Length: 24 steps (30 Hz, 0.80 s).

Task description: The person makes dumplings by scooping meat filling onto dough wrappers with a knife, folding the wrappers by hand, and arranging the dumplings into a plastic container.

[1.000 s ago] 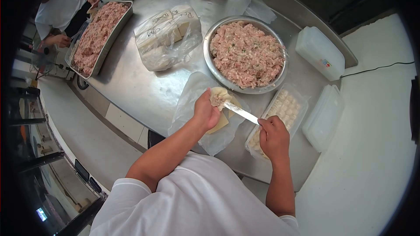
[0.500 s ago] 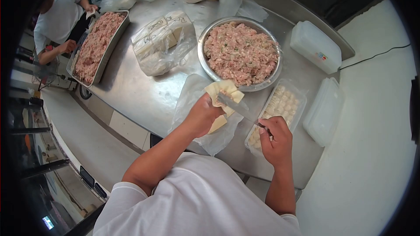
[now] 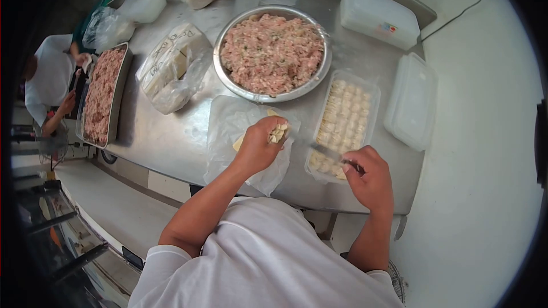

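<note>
My left hand [image 3: 258, 147] is closed around a dumpling [image 3: 278, 133] whose pleated wrapper edges show at the top of the fist. Below that hand, pale wrappers [image 3: 238, 143] peek out on a crumpled plastic sheet [image 3: 218, 162]. My right hand [image 3: 371, 179] grips the dark handle of a flat metal spatula [image 3: 326, 152], its blade blurred and pointing left toward the dumpling. Rows of dumplings [image 3: 345, 111] fill a clear plastic container [image 3: 375, 115] just beyond the right hand. Ground meat filling [image 3: 271, 51] heaps in a round steel bowl [image 3: 219, 71] ahead of both hands.
Lidded plastic containers [image 3: 377, 17] and clear lids [image 3: 412, 102] line the right side by the wall [image 3: 474, 137]. Left of the bowl lies a bagged wrapper pack [image 3: 171, 65]. A co-worker [image 3: 51, 80] stands at the far left beside a meat-filled tray [image 3: 121, 94].
The wrapper, open and spread with the spatula against it before, is now gathered inside my left fist. The spatula has drawn away to the right. The camera view has shifted.
</note>
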Tool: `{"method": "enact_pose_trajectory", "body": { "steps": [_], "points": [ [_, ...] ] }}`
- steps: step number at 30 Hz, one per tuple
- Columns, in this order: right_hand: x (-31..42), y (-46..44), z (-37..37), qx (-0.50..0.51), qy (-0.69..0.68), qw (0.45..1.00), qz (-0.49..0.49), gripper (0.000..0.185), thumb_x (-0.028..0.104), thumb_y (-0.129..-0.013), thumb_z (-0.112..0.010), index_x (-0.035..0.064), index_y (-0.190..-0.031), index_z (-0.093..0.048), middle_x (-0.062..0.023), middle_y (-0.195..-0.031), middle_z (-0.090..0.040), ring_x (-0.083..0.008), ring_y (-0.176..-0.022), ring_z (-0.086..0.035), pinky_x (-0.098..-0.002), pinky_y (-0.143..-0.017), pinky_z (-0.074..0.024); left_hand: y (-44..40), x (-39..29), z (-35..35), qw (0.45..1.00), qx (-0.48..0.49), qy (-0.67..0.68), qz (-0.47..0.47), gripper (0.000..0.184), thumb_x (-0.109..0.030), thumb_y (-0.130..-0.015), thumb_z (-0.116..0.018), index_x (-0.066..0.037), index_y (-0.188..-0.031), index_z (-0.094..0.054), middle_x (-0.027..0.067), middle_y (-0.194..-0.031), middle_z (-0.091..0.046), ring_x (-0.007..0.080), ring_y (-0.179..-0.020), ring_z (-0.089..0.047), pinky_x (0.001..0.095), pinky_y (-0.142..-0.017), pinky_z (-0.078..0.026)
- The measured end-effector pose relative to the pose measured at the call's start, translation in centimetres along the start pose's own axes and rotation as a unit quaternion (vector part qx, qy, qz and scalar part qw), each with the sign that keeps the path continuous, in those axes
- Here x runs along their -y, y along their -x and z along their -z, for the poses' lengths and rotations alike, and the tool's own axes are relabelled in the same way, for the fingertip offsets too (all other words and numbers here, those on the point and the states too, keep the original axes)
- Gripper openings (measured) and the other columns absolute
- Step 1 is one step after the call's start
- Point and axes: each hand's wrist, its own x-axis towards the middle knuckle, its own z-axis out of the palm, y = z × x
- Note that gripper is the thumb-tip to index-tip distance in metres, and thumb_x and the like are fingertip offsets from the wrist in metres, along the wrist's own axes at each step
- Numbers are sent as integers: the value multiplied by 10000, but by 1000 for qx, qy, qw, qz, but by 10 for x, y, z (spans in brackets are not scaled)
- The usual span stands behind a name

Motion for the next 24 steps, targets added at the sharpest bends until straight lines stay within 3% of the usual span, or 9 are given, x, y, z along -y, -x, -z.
{"method": "enact_pose_trajectory", "body": {
  "steps": [1, 5, 6, 9, 12, 16, 19, 22, 24],
  "points": [
    [-6, 2, -4, -33, -54, 998, -29, 94, 68, -867, -712, 29, -953, -717, -61, -879, -652, -198, -753, -661, -334, -673, -529, -3, -7, -6, 990, -2, 107, 89, 274, -92, -897, -782, -33, -1105, -615, 48, -948, -678, 174, -850, -691, 313, -780, -551],
    [-35, 12, -40, -9, -218, 958, -184, 226, 223, -939, -748, 10, -991, -693, -18, -867, -645, -117, -744, -625, -270, -667, -498, -11, -19, -39, 998, 33, 37, 32, 286, -266, -960, -736, -17, -1075, -656, 112, -921, -660, 160, -811, -650, 350, -765, -537],
    [-33, 14, -51, -12, -219, 957, -187, 226, 223, -939, -748, 10, -991, -693, -18, -867, -645, -117, -744, -625, -270, -667, -498, -12, -25, -52, 986, 52, 157, 33, 290, -251, -993, -696, -21, -1156, -629, 82, -959, -653, 147, -836, -656, 324, -795, -540],
    [-17, 13, -81, -90, -564, 799, -190, 337, 311, -958, -741, 39, -1128, -638, 23, -796, -616, -34, -565, -488, -202, -488, -368, -8, -48, -83, 955, 102, 278, 31, 348, -257, -1041, -628, -19, -1289, -581, 58, -1027, -637, 143, -901, -665, 308, -832, -544],
    [-18, 14, -84, -128, -669, 705, -198, 176, 245, -1001, -662, 92, -1056, -595, 43, -730, -565, -25, -507, -423, -201, -436, -329, -2, -48, -98, 959, 125, 253, -9, 373, -255, -1048, -611, -14, -1331, -580, 79, -1081, -631, 183, -990, -668, 324, -849, -544],
    [-46, 31, -82, -161, -688, 680, -196, 209, 215, -974, -700, 71, -1100, -617, 50, -737, -546, -21, -512, -417, -210, -441, -338, -1, -37, -91, 967, 146, 29, -206, 271, -177, -993, -674, -21, -1214, -677, 131, -1113, -648, 278, -1071, -679, 348, -876, -549],
    [-60, 52, -74, -167, -711, 651, -207, 187, 173, -969, -681, 57, -1096, -608, 18, -764, -585, -25, -497, -412, -205, -440, -341, 3, -28, -91, 946, 194, 43, -256, 239, -120, -918, -727, -51, -1147, -725, 137, -1106, -651, 308, -989, -691, 377, -843, -565],
    [-74, 72, -67, -113, -662, 696, -255, 182, 127, -960, -669, 37, -1103, -603, -36, -805, -622, -34, -517, -435, -203, -442, -343, -2, -6, -91, 929, 259, -20, -265, 238, -120, -900, -743, -65, -1131, -740, 136, -1120, -660, 313, -972, -692, 385, -814, -575],
    [-83, 80, -65, -199, -549, 751, -307, 195, 90, -949, -670, 27, -1119, -600, -81, -846, -639, -45, -530, -451, -203, -442, -342, -9, 7, -98, 922, 286, -67, -252, 222, -136, -891, -762, -77, -1106, -756, 147, -1159, -675, 312, -984, -700, 392, -806, -585]
  ]
}}
